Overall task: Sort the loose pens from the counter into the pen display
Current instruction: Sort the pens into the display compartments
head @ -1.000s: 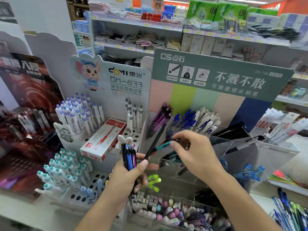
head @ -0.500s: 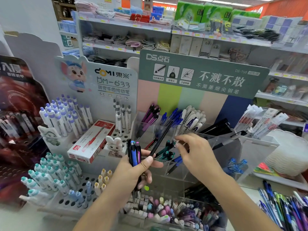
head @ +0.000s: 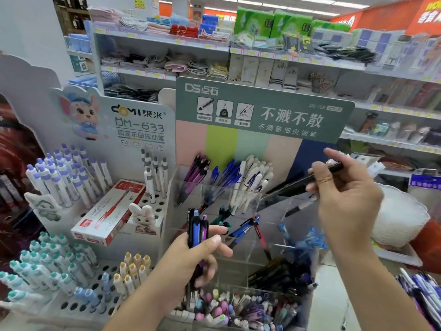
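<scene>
My left hand (head: pixel 198 259) grips a small bunch of pens (head: pixel 197 228), black, blue and purple, upright in front of the clear acrylic pen display (head: pixel 238 254). My right hand (head: pixel 346 199) is raised at the right of the display and pinches a black pen (head: pixel 303 182) that slants down to the left over the rear right compartment. The display's back compartments hold purple pens (head: pixel 195 173), blue pens (head: pixel 226 175) and white pens (head: pixel 253 177). Lower compartments hold a few teal and blue pens lying loose.
A white peg stand (head: pixel 78 304) with capped pens fills the left, with a red-and-white pen box (head: pixel 109 211) lying on it. A tray of erasers (head: pixel 238 306) sits at the front. Loose pens (head: pixel 422 292) lie at the far right. Stocked shelves (head: pixel 262 56) stand behind.
My right hand has lifted from the teal pens in the middle compartment up and to the right, now holding a black pen. The left hand keeps its bunch, minus the long black pen.
</scene>
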